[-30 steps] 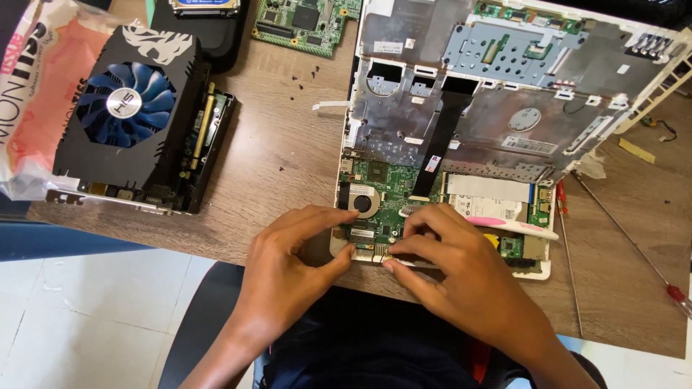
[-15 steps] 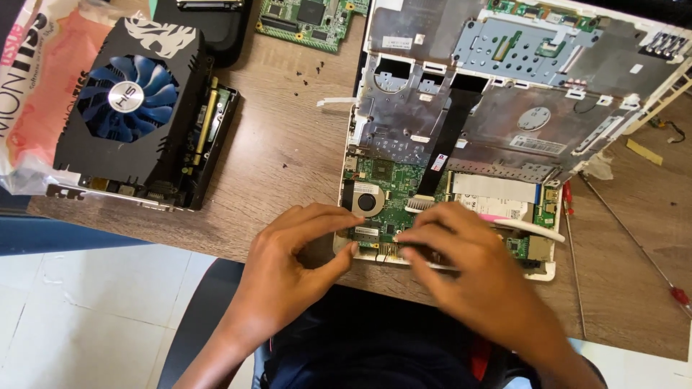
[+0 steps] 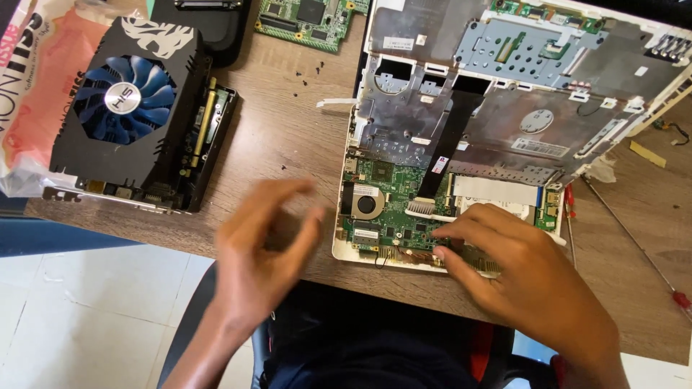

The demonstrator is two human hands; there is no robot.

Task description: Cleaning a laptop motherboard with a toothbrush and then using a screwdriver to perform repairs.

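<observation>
Left hand (image 3: 263, 245) now off the motherboard (image 3: 393, 216), open; right hand (image 3: 519, 270) fingertips on it, holding nothing

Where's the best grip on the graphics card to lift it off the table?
Take the graphics card by its two long edges, coming from above with fingers on the left and right sides. It lies flat, fan up, so the black shroud gives firm walls; I'd avoid the blue fan and the connector edge at the right.

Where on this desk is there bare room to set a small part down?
Bare wood lies between the graphics card and the opened laptop, though tiny screws dot it and the left hand hovers over its near end. Right of the laptop, a strip beside the screwdriver is free. The far edge is crowded with circuit boards.
</observation>
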